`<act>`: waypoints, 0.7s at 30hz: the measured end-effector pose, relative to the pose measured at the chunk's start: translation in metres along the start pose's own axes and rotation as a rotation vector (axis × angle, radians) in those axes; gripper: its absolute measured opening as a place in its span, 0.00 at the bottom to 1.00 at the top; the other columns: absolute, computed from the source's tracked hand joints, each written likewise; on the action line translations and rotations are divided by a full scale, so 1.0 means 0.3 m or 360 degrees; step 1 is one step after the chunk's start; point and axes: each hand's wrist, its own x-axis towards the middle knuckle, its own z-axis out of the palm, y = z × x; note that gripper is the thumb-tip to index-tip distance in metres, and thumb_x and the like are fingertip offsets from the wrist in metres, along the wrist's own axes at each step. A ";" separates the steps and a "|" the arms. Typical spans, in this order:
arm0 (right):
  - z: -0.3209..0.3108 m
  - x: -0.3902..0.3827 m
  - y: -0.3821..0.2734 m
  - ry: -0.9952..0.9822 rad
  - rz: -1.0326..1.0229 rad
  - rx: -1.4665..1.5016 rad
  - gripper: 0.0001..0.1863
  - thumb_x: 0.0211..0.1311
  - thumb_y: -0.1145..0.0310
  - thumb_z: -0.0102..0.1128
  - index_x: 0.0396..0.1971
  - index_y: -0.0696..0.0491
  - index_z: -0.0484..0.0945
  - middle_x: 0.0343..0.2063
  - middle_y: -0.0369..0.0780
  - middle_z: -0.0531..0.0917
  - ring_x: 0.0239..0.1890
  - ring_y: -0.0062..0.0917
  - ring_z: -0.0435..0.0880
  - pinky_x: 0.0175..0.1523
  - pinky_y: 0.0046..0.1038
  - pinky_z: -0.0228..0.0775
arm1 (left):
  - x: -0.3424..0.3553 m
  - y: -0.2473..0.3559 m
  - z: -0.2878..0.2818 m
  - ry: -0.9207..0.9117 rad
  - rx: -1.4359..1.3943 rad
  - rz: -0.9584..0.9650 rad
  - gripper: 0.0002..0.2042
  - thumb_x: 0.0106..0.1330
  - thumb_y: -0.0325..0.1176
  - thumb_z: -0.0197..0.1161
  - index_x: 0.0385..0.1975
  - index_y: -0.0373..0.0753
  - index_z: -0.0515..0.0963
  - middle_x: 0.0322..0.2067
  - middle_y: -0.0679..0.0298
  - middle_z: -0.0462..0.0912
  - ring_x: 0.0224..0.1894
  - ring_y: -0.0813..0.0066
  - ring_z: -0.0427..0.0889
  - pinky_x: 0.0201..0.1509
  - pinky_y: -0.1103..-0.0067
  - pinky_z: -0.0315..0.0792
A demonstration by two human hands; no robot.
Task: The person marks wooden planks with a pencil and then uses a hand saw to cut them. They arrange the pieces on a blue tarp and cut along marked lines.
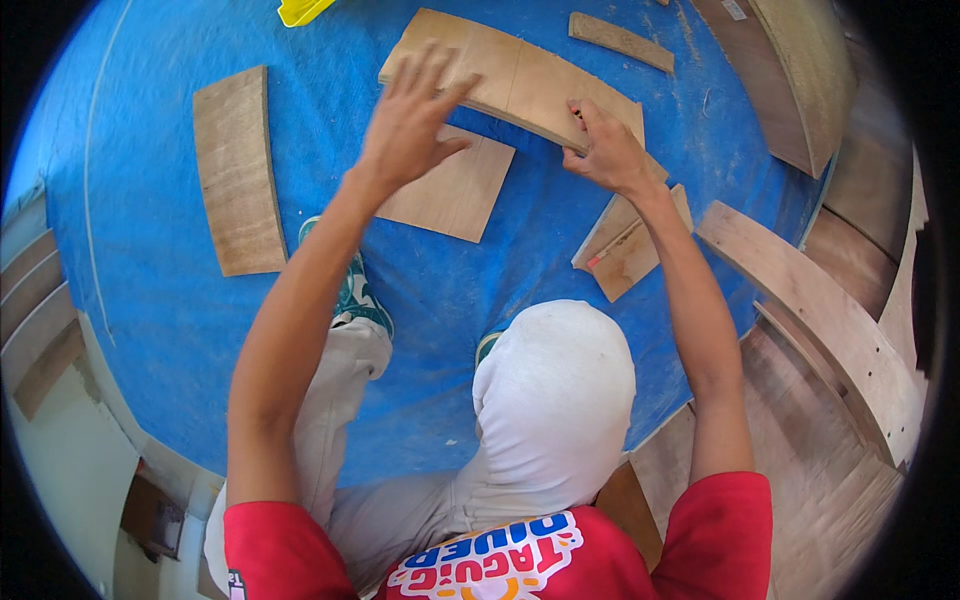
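Observation:
A long plywood board [515, 82] is held tilted above the blue sheet at the far middle, with a thin line across its face. My right hand [612, 150] is closed on the near edge toward its right end; a tiny dark thing shows at the fingers, too small to name. My left hand [415, 115] is open, fingers spread and slightly blurred, over the board's left end; whether it touches cannot be told. Below lies a squarish plywood piece [465, 190], partly hidden by my left hand and the board.
Blue sheeting [420, 330] covers the floor. A plywood panel [240, 170] lies at left, a narrow strip [620, 42] at far right. Small offcuts [640, 255] with a reddish, pencil-like stick lie near my right forearm. A curved plank [800, 300] and larger sheets stand at right; a yellow object [303, 10] is at the top.

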 end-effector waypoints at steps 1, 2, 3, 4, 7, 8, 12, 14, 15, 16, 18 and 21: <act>-0.011 0.001 -0.005 0.0013 -0.0032 -0.0019 0.27 0.50 0.71 0.72 0.51 0.55 0.72 0.42 0.49 0.84 0.44 0.46 0.86 0.48 0.42 0.79 | 0.030 0.025 0.024 -0.0095 0.0053 -0.0001 0.33 0.58 0.41 0.79 0.66 0.51 0.76 0.68 0.59 0.75 0.75 0.55 0.66 0.80 0.58 0.56; -0.019 0.001 -0.010 0.0029 -0.0064 -0.0038 0.26 0.51 0.71 0.71 0.50 0.55 0.72 0.40 0.49 0.84 0.42 0.46 0.86 0.47 0.42 0.79 | 0.059 0.042 0.050 -0.0155 0.0104 0.0027 0.30 0.61 0.40 0.76 0.65 0.51 0.77 0.67 0.60 0.76 0.74 0.56 0.67 0.79 0.58 0.58; -0.028 -0.001 -0.012 0.0029 -0.0051 -0.0071 0.24 0.52 0.71 0.71 0.50 0.55 0.73 0.38 0.49 0.85 0.40 0.46 0.86 0.46 0.42 0.80 | 0.079 0.046 0.069 -0.0330 0.0166 0.0027 0.26 0.64 0.38 0.74 0.64 0.51 0.78 0.66 0.61 0.78 0.73 0.58 0.69 0.78 0.59 0.59; -0.036 -0.006 -0.014 0.0086 -0.0085 -0.0054 0.23 0.53 0.71 0.71 0.48 0.55 0.73 0.38 0.49 0.85 0.40 0.46 0.86 0.45 0.42 0.80 | 0.089 0.042 0.081 -0.0126 0.0103 0.0053 0.23 0.64 0.36 0.72 0.61 0.51 0.80 0.64 0.63 0.80 0.71 0.61 0.72 0.75 0.60 0.62; -0.042 -0.049 -0.030 0.0247 -0.0041 0.0010 0.17 0.56 0.71 0.71 0.43 0.55 0.75 0.37 0.48 0.86 0.37 0.43 0.86 0.43 0.41 0.79 | 0.083 0.034 0.095 0.0010 -0.0050 0.0037 0.17 0.66 0.34 0.69 0.55 0.50 0.84 0.59 0.68 0.85 0.65 0.66 0.78 0.68 0.63 0.68; -0.042 -0.067 -0.039 0.0342 -0.0041 0.0064 0.14 0.58 0.71 0.70 0.41 0.55 0.76 0.37 0.47 0.86 0.35 0.40 0.86 0.41 0.39 0.78 | 0.065 0.038 0.089 -0.0010 -0.0074 0.0031 0.16 0.68 0.35 0.68 0.55 0.50 0.85 0.58 0.68 0.85 0.65 0.66 0.79 0.67 0.63 0.68; 0.016 -0.103 -0.102 0.0954 0.0129 0.0810 0.09 0.71 0.66 0.61 0.34 0.55 0.78 0.37 0.41 0.86 0.28 0.26 0.78 0.35 0.30 0.71 | -0.003 0.072 0.056 -0.0100 -0.0128 0.0001 0.16 0.70 0.39 0.67 0.57 0.51 0.85 0.59 0.69 0.86 0.64 0.68 0.80 0.66 0.64 0.70; 0.066 -0.085 -0.139 0.1095 0.0063 0.1298 0.15 0.78 0.61 0.53 0.32 0.55 0.78 0.35 0.37 0.85 0.27 0.19 0.72 0.34 0.25 0.65 | -0.015 0.089 0.051 -0.0102 -0.0117 -0.0031 0.16 0.70 0.39 0.67 0.57 0.51 0.85 0.58 0.69 0.86 0.64 0.69 0.80 0.65 0.65 0.70; 0.092 -0.074 -0.160 0.1184 0.0018 0.1539 0.19 0.80 0.59 0.49 0.32 0.56 0.78 0.34 0.37 0.84 0.27 0.17 0.71 0.34 0.24 0.64 | -0.016 0.094 0.050 -0.0097 -0.0120 -0.0046 0.16 0.70 0.39 0.67 0.57 0.51 0.85 0.58 0.69 0.86 0.64 0.69 0.80 0.65 0.65 0.70; 0.116 -0.062 -0.180 0.1176 0.0077 0.1555 0.23 0.83 0.56 0.44 0.31 0.56 0.78 0.32 0.36 0.83 0.27 0.16 0.69 0.34 0.22 0.63 | -0.016 0.098 0.050 -0.0090 -0.0129 -0.0041 0.16 0.70 0.39 0.68 0.57 0.52 0.85 0.58 0.69 0.86 0.64 0.70 0.81 0.65 0.65 0.70; 0.143 -0.039 -0.208 0.1142 0.0175 0.1586 0.30 0.85 0.50 0.37 0.31 0.57 0.78 0.30 0.36 0.81 0.28 0.15 0.70 0.35 0.20 0.62 | -0.012 0.100 0.048 -0.0083 -0.0150 -0.0057 0.16 0.69 0.39 0.68 0.56 0.52 0.85 0.58 0.69 0.86 0.63 0.70 0.81 0.64 0.65 0.71; 0.155 -0.018 -0.228 0.0903 0.0228 0.1525 0.23 0.84 0.54 0.47 0.35 0.57 0.79 0.27 0.34 0.79 0.29 0.15 0.75 0.34 0.19 0.67 | -0.010 0.097 0.046 -0.0097 -0.0151 -0.0074 0.16 0.68 0.40 0.69 0.56 0.53 0.85 0.57 0.70 0.87 0.62 0.70 0.82 0.63 0.65 0.71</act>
